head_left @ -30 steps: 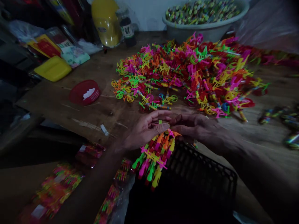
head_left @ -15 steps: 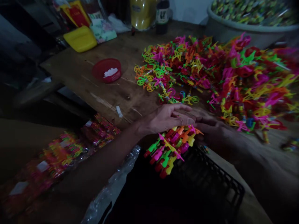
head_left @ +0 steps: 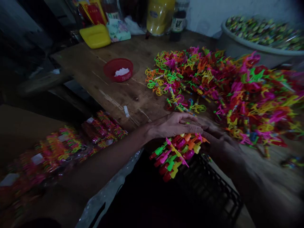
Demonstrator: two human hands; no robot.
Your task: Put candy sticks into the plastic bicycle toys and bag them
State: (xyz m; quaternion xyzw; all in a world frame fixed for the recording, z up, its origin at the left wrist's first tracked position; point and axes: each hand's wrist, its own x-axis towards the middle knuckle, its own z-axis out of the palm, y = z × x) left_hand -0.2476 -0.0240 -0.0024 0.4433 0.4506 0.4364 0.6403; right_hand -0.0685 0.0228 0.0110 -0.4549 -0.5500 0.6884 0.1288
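Observation:
A bundle of small bright plastic toys [head_left: 175,153] in pink, green, yellow, orange and red lies under both hands, near the table's front edge. My left hand [head_left: 177,125] reaches over the top of the bundle, its fingers wrapped round the far side. From the right, my right hand [head_left: 215,137] closes on the bundle's other end, and its fingertips meet those of my left hand. Its fingers are dim and partly hidden. Beyond the hands, a large heap of similar toys [head_left: 228,85] spreads over the wooden table [head_left: 95,91].
Below the hands is a black slatted basket [head_left: 220,180]. A red basket [head_left: 109,69] holds white slips. At the back stand a yellow container [head_left: 95,36], a bottle [head_left: 178,23] and a large tub [head_left: 251,47]. Packed toys [head_left: 59,148] lie at lower left.
The camera view has shifted, so the table and its items appear further right and lower. Both hands keep their hold on the bundle.

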